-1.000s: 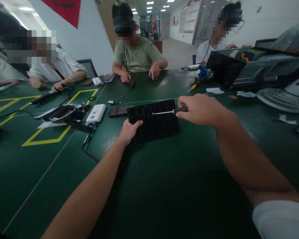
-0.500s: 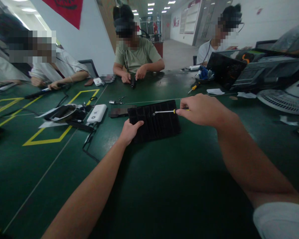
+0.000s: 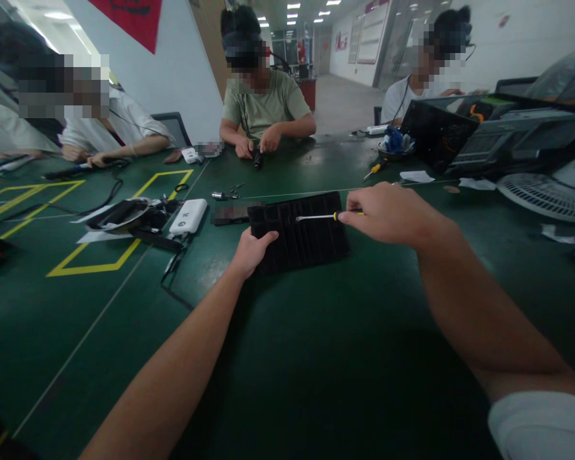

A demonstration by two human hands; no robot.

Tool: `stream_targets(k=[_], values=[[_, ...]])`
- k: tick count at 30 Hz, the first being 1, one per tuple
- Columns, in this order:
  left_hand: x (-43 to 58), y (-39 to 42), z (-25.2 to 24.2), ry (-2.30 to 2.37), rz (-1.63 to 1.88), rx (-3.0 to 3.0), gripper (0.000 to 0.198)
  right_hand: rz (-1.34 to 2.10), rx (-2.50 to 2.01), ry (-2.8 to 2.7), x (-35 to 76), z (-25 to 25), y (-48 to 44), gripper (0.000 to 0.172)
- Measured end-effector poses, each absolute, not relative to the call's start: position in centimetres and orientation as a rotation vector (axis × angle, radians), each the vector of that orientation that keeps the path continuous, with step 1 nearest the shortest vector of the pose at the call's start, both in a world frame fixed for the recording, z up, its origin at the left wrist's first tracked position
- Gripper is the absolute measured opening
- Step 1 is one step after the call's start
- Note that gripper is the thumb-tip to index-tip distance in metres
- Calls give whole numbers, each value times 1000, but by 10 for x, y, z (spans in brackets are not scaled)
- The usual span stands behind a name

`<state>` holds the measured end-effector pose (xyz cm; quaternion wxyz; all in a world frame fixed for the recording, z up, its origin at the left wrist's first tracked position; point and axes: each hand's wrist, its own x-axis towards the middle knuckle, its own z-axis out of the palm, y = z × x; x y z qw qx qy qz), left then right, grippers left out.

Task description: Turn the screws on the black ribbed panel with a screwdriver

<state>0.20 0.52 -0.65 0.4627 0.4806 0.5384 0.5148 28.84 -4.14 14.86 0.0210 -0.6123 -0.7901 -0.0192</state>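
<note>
A flat black ribbed panel (image 3: pixel 311 239) lies on the green table (image 3: pixel 316 358) in front of me. My left hand (image 3: pixel 250 250) grips its near left corner, thumb on top. My right hand (image 3: pixel 388 212) is closed round the handle of a small screwdriver (image 3: pixel 322 216) with a yellow and black grip. Its metal shaft lies across the panel, the tip resting near the panel's middle.
A white power bank (image 3: pixel 188 216), a dark phone (image 3: pixel 230 213), cables and a black pouch (image 3: pixel 124 214) lie to the left. Small screws (image 3: pixel 230 191) lie beyond the panel. Dismantled electronics (image 3: pixel 489 137) and a white fan grille (image 3: pixel 541 195) stand at right. Three other people sit round the table.
My hands and the screwdriver have hardly moved on the panel. The person opposite brought both hands together onto a small dark object.
</note>
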Motion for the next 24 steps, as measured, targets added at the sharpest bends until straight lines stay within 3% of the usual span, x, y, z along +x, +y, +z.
stream_targets(k=[10,16,24], values=[[2,6,-6,1325,1276,1171,45,-3,-1867,-2456,288,147,-38,40],[0,10,-10,1346,1277,1187,43,67,-1863,-2470,288,155,-33,25],[2,11,-6,1305,1255,1148,41,57,-1913,-2415,287,159,-29,25]])
